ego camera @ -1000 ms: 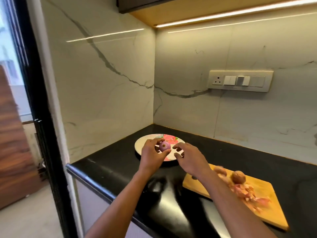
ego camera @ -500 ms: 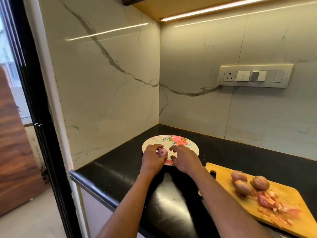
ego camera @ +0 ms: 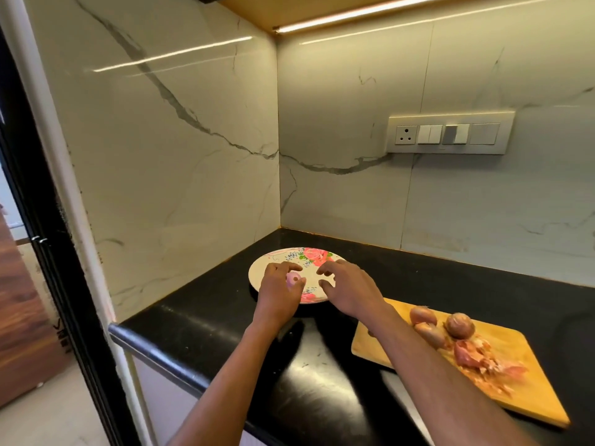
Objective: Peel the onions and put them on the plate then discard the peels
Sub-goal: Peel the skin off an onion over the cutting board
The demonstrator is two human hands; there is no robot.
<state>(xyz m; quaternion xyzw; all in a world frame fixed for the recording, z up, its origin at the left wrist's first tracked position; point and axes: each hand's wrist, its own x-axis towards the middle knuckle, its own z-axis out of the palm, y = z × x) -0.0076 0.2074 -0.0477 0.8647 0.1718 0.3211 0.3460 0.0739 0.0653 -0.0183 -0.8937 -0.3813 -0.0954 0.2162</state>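
**Peeled onion held over the flowered plate**

The flowered plate [ego camera: 309, 257] stands on the black countertop [ego camera: 450, 278], near the corner of the marble walls. All places below are given from this plate.

The left hand [ego camera: 278, 296] is over the near left part of the plate. Its fingers are curled around a small peeled onion [ego camera: 294, 280], which is pale pink; the thumb and the fingertips pinch it just above the plate surface. If the onion already touches the plate, I cannot tell.

The right hand [ego camera: 349, 289] is over the near right part of the plate. Its fingers are spread and only lightly bent, and they hold nothing.

To the right of the plate and nearer to the person lies a wooden cutting board [ego camera: 528, 394]. On it are three unpeeled onions [ego camera: 458, 325] close together, and beside them, further from the plate, a heap of pink peels [ego camera: 483, 362].

On the wall behind and right of the plate is a switch panel [ego camera: 449, 133].
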